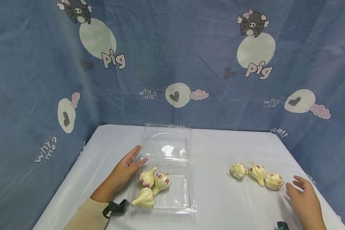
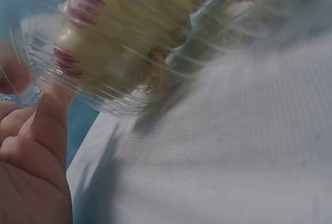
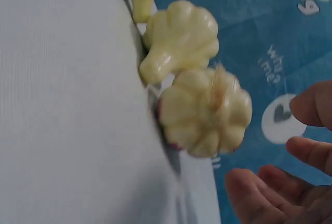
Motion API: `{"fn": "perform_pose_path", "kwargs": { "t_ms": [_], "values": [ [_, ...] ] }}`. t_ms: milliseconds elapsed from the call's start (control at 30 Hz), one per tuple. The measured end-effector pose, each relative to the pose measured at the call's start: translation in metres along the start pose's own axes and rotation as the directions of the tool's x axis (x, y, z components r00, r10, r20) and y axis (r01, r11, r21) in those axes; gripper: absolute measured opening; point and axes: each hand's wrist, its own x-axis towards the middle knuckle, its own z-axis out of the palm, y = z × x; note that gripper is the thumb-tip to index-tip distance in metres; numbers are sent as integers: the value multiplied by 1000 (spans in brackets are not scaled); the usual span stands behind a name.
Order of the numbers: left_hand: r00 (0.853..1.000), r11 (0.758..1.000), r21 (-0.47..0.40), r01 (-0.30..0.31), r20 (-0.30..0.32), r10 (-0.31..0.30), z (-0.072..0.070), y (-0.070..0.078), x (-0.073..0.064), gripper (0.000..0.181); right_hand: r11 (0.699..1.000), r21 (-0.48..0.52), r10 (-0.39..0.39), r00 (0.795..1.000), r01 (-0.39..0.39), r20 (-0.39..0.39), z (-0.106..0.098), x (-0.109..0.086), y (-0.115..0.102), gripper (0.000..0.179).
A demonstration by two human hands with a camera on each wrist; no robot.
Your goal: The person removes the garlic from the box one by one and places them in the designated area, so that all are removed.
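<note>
A clear plastic clamshell box [image 1: 179, 195] lies with its lid [image 1: 167, 140] folded back behind it. Three garlic bulbs with purple marks sit in the left part of its base, one of them a front bulb [image 1: 145, 198]. At the box's left side, my left hand [image 1: 123, 174] has its fingers extended, fingertips right at the edge by the hinge. In the left wrist view, ridged plastic covers a bulb [image 2: 119, 42] near the fingers. My right hand [image 1: 304, 199] hovers beside the rightmost loose bulb [image 1: 274, 181], fingers spread and slightly bent, holding nothing.
Two more loose bulbs, a left one [image 1: 238, 170] and a middle one [image 1: 257, 174], lie in a row on the white-covered table [image 1: 215, 198]. A blue printed curtain [image 1: 161, 64] hangs behind and around it. A dark strap [image 1: 115, 208] circles the left wrist.
</note>
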Motion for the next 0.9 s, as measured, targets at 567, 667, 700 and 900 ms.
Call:
{"fn": "perform_pose_path", "kwargs": {
  "t_ms": [567, 667, 700, 900],
  "values": [
    [1000, 1000, 20, -5, 5, 5, -2, -2, 2, 81, 952, 24, -305, 951, 307, -59, 35, -50, -63, 52],
    [1000, 1000, 14, -12, 9, 12, -1, -3, 3, 81, 920, 43, -390, 920, 391, -26, 39, -58, -70, 49],
    [1000, 1000, 15, -11, 10, 11, -1, -3, 3, 81, 906, 51, -420, 907, 420, -16, 41, -60, -73, 48],
    [1000, 1000, 25, -14, 0, 14, -1, -3, 1, 82, 823, 71, -568, 820, 564, 63, 54, -71, -89, 45]
  ]
}}
